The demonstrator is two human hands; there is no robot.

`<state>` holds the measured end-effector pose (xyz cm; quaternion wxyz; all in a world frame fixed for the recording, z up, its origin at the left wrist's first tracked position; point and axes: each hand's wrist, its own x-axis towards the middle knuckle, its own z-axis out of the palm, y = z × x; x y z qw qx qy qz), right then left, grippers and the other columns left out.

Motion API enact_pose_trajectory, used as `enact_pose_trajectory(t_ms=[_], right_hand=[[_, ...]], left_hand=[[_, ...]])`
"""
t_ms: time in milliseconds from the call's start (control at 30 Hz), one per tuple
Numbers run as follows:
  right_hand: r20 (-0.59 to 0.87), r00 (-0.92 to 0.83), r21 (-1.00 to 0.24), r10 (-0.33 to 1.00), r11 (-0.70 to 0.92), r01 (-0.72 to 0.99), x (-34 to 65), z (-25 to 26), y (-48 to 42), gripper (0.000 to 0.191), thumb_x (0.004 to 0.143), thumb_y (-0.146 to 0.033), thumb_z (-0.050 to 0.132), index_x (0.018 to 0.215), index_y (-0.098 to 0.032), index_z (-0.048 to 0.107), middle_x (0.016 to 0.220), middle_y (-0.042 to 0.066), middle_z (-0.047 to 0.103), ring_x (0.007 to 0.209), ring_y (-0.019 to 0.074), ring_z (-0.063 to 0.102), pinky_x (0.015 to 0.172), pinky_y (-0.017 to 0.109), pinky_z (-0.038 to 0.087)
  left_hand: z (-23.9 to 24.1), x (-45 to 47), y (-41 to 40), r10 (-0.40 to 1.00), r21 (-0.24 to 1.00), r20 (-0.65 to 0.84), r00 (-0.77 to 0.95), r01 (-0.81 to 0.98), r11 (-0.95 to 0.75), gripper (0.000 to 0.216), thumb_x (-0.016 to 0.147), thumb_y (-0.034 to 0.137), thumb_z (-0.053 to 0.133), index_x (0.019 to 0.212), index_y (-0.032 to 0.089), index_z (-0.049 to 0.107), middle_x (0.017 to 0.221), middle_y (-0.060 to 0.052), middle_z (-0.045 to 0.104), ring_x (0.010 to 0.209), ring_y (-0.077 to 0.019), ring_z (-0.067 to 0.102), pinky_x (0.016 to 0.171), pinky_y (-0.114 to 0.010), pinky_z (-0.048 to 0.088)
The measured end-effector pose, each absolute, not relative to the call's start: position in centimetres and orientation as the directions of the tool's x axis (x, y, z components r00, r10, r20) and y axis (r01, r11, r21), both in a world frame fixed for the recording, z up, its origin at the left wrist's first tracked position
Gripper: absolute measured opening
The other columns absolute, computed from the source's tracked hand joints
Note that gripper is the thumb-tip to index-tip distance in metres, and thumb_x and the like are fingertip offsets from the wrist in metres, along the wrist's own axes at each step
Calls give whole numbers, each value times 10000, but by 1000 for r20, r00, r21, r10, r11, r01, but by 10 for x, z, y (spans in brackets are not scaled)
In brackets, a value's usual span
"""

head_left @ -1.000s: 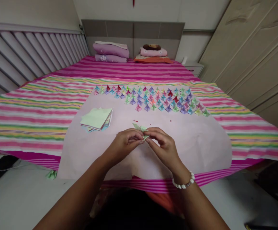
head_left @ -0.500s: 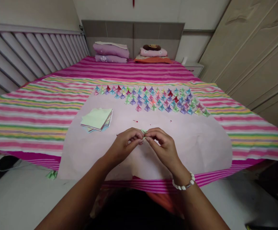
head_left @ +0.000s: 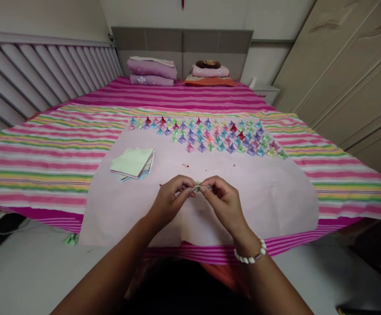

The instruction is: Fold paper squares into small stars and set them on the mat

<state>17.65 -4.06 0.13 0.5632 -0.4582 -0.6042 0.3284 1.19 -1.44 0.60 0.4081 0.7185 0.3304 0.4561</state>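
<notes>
The pale green paper piece (head_left: 197, 185) is located centrally over the pale sheet (head_left: 272, 199). The left hand (head_left: 173, 192) and right hand (head_left: 221, 199) grip it from opposite sides, fingers pinched narrow. A paper stack (head_left: 132, 162) lies to the left; rows of coloured folded pieces (head_left: 221, 147) occupy the far side. A striped bedcover (head_left: 39, 166) lies beneath.

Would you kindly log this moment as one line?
left hand: pinching pale green folded paper | right hand: pinching same paper | origami pieces: rows beyond hands | square paper stack: on pinkish sheet, leftward
</notes>
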Motion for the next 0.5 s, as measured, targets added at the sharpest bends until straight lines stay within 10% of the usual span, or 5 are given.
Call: enact_pose_trajectory(t_ms=[500], right_hand=[[649,35,-685,760,564,462,169,2,-47,139,874,-127,533,875,-219,637,850,52,631,750,178,589,621,313,480]], left_hand=[[8,20,-20,907,933,333,258,52,-357,96,815,257,639,838,171,673,849,-37,669,737,-133,646,709,-272,560]])
